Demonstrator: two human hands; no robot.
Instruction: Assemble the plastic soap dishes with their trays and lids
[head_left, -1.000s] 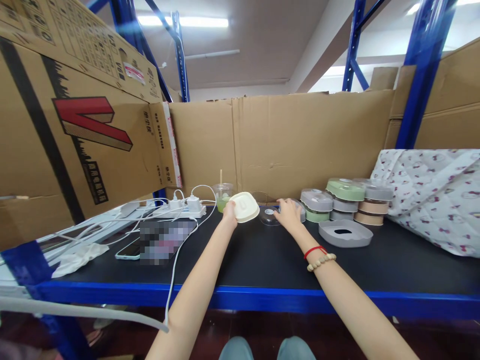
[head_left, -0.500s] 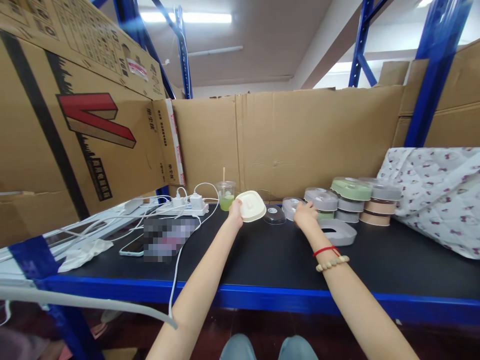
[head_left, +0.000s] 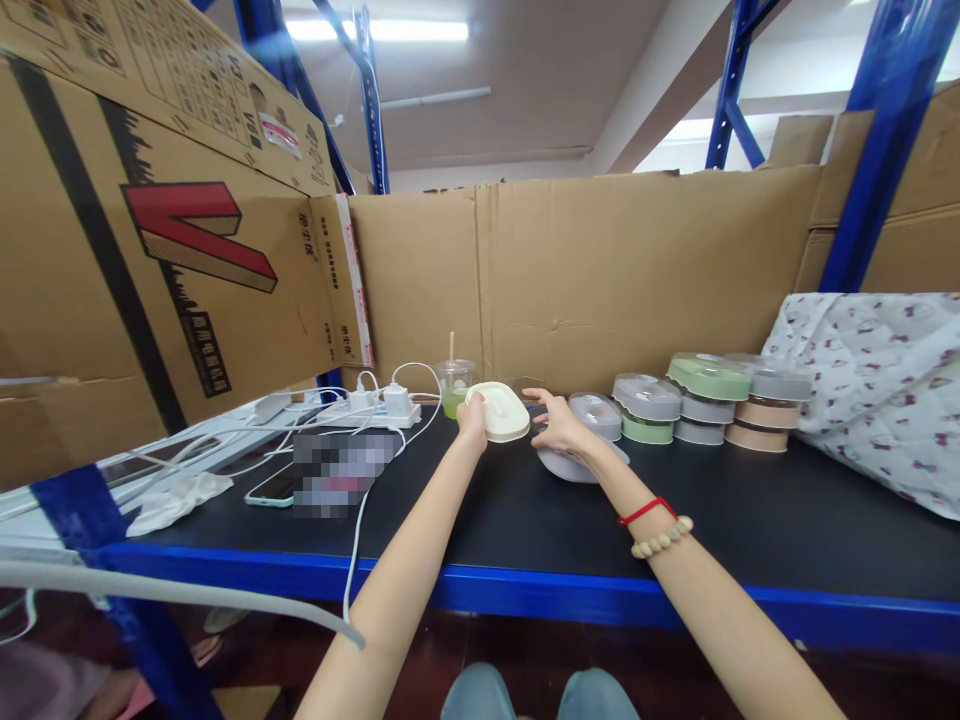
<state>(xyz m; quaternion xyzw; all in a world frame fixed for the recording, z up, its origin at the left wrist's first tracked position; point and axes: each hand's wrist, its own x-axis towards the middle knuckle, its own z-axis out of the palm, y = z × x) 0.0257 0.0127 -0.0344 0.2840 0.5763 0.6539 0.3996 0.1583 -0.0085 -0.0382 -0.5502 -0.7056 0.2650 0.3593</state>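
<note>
My left hand [head_left: 472, 422] grips a shallow cream plastic lid or tray [head_left: 504, 412] with rounded corners by its left edge, a little above the black shelf. To its right, my right hand [head_left: 559, 424] has its fingers spread and curved, pointing left. Beneath that hand and wrist lies a grey oval piece [head_left: 577, 468], partly covered; whether the hand touches it I cannot tell. A dark clear lid is mostly hidden behind the right fingers. Just beyond the right wrist stands a grey container with a clear lid [head_left: 596, 414].
Stacked grey, green and beige containers [head_left: 705, 400] stand at the right, beside a patterned white cloth [head_left: 870, 400]. A cup with green drink [head_left: 454, 385] is behind my left hand. A power strip [head_left: 382, 408], cables and a phone [head_left: 271, 488] lie left. Cardboard [head_left: 637, 270] closes the back.
My right hand has moved left, towards the cream piece, and its fingers have spread. The grey oval piece has shifted left too. My left hand still holds the cream piece.
</note>
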